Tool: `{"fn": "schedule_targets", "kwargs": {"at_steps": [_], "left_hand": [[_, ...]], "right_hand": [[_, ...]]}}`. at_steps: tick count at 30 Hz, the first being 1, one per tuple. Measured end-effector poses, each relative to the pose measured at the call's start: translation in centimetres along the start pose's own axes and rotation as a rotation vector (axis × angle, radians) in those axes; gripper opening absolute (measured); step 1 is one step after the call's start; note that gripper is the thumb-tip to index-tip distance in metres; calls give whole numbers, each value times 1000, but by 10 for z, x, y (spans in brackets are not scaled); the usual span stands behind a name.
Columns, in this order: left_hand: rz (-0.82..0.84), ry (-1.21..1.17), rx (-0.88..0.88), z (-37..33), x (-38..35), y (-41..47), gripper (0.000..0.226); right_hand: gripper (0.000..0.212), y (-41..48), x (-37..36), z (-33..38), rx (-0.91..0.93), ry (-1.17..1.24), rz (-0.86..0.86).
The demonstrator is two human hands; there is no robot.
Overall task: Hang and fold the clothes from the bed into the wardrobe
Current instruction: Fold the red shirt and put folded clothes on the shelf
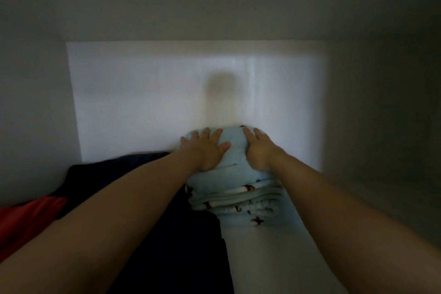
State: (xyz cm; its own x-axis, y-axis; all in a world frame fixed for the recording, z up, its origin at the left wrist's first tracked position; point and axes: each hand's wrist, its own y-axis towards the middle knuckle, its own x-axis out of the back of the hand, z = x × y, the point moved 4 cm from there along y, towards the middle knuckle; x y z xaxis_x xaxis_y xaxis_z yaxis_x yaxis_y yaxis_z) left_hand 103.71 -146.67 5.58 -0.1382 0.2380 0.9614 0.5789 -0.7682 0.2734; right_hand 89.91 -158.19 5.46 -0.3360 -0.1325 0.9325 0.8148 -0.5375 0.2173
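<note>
Wardrobe shelf, left to right: a red garment and a dark garment already stowed, then the left hand and right hand, fingers spread flat, pressing a folded pale-blue garment into place; the bed and any remaining clothes are out of sight.
</note>
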Motion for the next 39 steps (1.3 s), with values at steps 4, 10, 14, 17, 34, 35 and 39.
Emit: {"fn": "schedule_targets", "kwargs": {"at_steps": [4,10,14,17,34,35,39], "left_hand": [[-175,94,28,-11,48,-27,71],[-207,-153,-46,-18,88,-98,53],[-188,-141,-138,-31,101,-171,43],[-184,-161,-230,-40,104,-230,38],[-263,-534,-221,-22,-70,-536,12],[-171,-545,-146,-18,-95,-543,15],[108,-519,151,6,-172,-547,16]], "right_hand": [[67,-17,41,23,9,-203,-128],[41,-76,75,67,54,-82,-288],[31,-148,74,95,41,12,-288],[19,-208,62,111,43,74,-287],[23,-500,-93,128,-281,331,-491],[23,-506,-115,122,-318,344,-423],[20,-507,-205,99,-466,321,-76]]}}
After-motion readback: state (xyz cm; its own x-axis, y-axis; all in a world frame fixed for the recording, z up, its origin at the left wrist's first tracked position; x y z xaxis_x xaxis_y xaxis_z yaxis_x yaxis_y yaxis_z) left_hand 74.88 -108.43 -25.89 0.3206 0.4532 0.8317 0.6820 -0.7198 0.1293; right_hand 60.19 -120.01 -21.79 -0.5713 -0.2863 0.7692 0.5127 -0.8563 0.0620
